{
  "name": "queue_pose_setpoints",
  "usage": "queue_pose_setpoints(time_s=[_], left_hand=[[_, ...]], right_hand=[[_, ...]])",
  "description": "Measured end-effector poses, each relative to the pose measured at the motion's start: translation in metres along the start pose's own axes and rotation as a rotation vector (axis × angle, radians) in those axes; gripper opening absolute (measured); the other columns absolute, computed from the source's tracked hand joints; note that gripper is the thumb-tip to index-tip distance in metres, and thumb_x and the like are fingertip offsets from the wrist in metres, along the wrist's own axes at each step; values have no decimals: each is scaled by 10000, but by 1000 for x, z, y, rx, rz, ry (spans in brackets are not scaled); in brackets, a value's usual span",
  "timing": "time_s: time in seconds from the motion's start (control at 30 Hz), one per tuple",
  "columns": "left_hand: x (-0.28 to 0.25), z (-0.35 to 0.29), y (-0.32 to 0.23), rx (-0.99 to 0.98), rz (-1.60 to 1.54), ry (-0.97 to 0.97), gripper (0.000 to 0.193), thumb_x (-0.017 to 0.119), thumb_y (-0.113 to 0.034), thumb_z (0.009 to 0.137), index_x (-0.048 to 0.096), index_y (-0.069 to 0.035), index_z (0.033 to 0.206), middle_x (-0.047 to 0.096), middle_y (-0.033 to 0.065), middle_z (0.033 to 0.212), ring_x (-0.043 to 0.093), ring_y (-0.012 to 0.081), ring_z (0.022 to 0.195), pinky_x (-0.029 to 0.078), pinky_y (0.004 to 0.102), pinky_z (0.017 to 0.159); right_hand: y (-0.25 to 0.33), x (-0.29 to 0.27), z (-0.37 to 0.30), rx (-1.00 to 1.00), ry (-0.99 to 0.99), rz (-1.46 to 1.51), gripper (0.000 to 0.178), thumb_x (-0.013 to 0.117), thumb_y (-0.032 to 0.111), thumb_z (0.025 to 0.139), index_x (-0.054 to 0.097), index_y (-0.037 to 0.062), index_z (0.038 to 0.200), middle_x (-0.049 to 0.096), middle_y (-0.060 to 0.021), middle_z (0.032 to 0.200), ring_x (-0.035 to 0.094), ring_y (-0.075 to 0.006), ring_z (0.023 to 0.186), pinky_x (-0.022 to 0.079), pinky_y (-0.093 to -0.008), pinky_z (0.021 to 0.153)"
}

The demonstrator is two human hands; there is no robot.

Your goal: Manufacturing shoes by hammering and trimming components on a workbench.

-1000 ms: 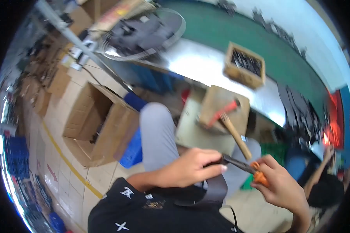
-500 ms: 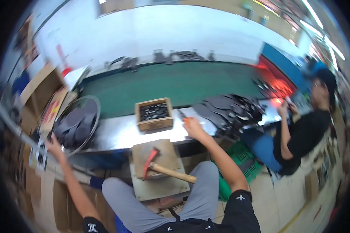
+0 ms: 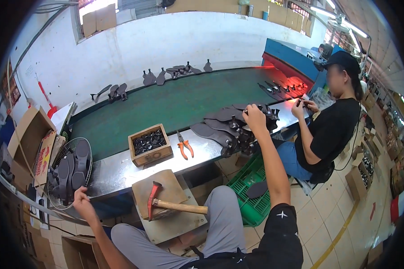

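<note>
My right hand (image 3: pixel 254 120) is over a pile of dark shoe soles with black heels (image 3: pixel 220 127). Its fingers are closed at the pile, with a small dark piece at the tips; the hand hides what it belongs to. My left hand (image 3: pixel 84 205) hangs beside the rim of a wire basket of dark soles (image 3: pixel 66 172), fingers loosely bent and nothing in them. Orange-handled pliers (image 3: pixel 184 145) lie on the metal ledge, right of a wooden box of small black pieces (image 3: pixel 150 144). A red-headed hammer (image 3: pixel 179 206) rests on the block (image 3: pixel 163 188) before my knees.
A green conveyor belt (image 3: pixel 166 105) runs behind the ledge, with heeled soles along its far edge, into a red-lit blue machine (image 3: pixel 287 60). A co-worker (image 3: pixel 329 121) sits at the right, handling a small dark piece. A green crate (image 3: pixel 246 197) stands on the floor by my right knee.
My right hand has let go of the pliers and moved right, onto the pile of soles. My left hand has come away from the far side of the basket rim. The view has turned rightward.
</note>
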State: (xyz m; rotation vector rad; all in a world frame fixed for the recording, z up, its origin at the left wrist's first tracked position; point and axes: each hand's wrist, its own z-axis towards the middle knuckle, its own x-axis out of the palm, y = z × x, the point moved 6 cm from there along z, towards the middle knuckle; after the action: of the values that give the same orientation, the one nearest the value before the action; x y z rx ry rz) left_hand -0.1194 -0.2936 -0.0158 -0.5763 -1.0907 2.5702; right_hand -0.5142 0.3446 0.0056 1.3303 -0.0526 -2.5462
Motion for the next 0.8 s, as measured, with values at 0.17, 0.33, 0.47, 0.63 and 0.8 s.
queue_pose_setpoints(time_s=[0.17,0.33,0.47,0.63,0.8], left_hand=[[99,-30,-163,192,62,248,270,473,130,793,652,-8,940,634,145,1238,539,318,1269,372,400,1086],[179,-67,-250,370,-95,527,630,659,32,782,460,-29,1377,422,186,1457,322,372,1430,257,432,1180],[206,-79,-230,270,-129,604,653,713,-69,815,424,27,1393,358,225,1496,321,362,1429,261,436,1175],[105,-75,-215,-150,-684,325,466,584,-80,963,392,72,1360,566,206,1330,700,207,960,539,296,836],[73,-90,-203,-361,-670,198,822,729,-7,844,202,-63,1472,527,95,1181,560,139,998,479,257,843]], right_hand=[[24,-76,21,77,-245,372,352,739,308,821,678,-2,978,590,-118,610,650,-311,617,515,-415,582],[174,-124,-8,396,146,1896,204,672,279,950,563,115,896,457,55,653,389,-4,453,277,-153,377],[300,-152,-105,-208,747,1869,489,592,460,976,526,46,1228,622,-64,960,607,-88,693,498,-224,564],[285,-119,-202,-441,20,1088,933,620,592,874,196,62,1515,310,-244,1493,542,-349,1196,556,-393,810],[236,-20,-319,-258,870,442,707,742,179,785,399,72,1394,652,-253,989,655,-430,860,541,-483,696]])
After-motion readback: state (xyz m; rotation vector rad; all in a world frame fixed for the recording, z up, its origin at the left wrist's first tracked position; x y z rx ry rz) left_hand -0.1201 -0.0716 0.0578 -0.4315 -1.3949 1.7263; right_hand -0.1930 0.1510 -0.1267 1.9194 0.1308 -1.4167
